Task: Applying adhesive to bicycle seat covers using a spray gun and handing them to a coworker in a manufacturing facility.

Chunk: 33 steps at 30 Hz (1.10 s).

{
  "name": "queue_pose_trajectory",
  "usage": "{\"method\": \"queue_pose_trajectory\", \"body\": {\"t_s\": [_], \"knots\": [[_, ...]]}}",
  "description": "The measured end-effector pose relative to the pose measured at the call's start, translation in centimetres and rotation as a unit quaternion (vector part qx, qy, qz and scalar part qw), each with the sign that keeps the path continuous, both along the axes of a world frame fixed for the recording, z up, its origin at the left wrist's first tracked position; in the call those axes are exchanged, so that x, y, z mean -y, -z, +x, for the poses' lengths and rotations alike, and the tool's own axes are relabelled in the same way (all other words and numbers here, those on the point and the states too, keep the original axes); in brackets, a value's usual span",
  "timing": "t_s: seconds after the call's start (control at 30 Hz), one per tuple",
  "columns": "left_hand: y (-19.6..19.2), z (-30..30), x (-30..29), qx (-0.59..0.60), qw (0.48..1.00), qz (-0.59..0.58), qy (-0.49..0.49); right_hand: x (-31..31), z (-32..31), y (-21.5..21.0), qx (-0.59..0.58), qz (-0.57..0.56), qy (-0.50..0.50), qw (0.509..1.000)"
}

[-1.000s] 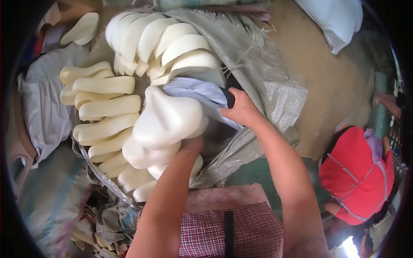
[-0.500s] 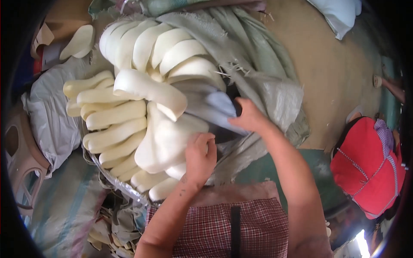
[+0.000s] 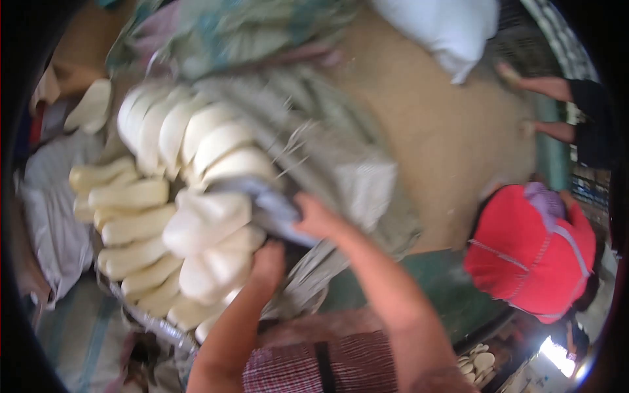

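A big open woven sack is packed with cream, sole-shaped foam pieces: a fanned row (image 3: 196, 131) at the far side and a yellower stack (image 3: 134, 226) at the left. Two paler pieces (image 3: 206, 223) lie on top in the middle. My left hand (image 3: 267, 265) is against the near right edge of these, its fingers blurred and partly hidden. My right hand (image 3: 316, 216) is at the sack's inner right side, thumb and fingers bent around the edge of a blue-grey soft piece (image 3: 272, 203). Motion blur hides the exact fingertip contact.
The grey sack's folded-back mouth (image 3: 354, 177) spreads to the right. Other stuffed sacks stand around: a green-pink one (image 3: 242, 29), a white one (image 3: 439, 33) and a white bag (image 3: 56, 223). Someone in red (image 3: 531, 255) is at the right, with another person's arms (image 3: 547, 108) beyond.
The view has shifted, so the sack sits farther left and lower. The upper pale piece, arched before, now lies flatter and nearer. Another person's arms show more fully at the right.
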State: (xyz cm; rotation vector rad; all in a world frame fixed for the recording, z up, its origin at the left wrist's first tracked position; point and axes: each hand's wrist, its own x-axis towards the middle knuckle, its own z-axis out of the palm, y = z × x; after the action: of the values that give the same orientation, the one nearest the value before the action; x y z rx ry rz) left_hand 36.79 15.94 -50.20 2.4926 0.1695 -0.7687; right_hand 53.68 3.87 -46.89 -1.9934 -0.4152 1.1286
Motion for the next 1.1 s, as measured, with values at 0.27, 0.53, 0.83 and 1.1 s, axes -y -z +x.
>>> {"method": "queue_pose_trajectory", "body": {"t_s": [0.27, 0.53, 0.83, 1.1], "knots": [[-7.8, 7.0, -3.3, 0.134, 0.982, -0.073, -0.114, -1.4, 0.4, -3.2, 0.105, 0.039, -0.109, 0.988], [-5.2, 8.3, -4.8, 0.185, 0.977, -0.088, -0.059, -3.4, -2.2, -1.7, 0.251, -0.107, -0.056, 0.96], [-1.9, 3.9, -0.6, 0.048, 0.786, -0.334, -0.518, -5.0, 1.9, -6.1, 0.217, -0.005, 0.046, 0.975], [-2.8, 2.3, 0.3, -0.124, 0.414, -0.542, -0.72, -8.1, -6.0, -16.8, 0.108, 0.029, -0.049, 0.993]]}}
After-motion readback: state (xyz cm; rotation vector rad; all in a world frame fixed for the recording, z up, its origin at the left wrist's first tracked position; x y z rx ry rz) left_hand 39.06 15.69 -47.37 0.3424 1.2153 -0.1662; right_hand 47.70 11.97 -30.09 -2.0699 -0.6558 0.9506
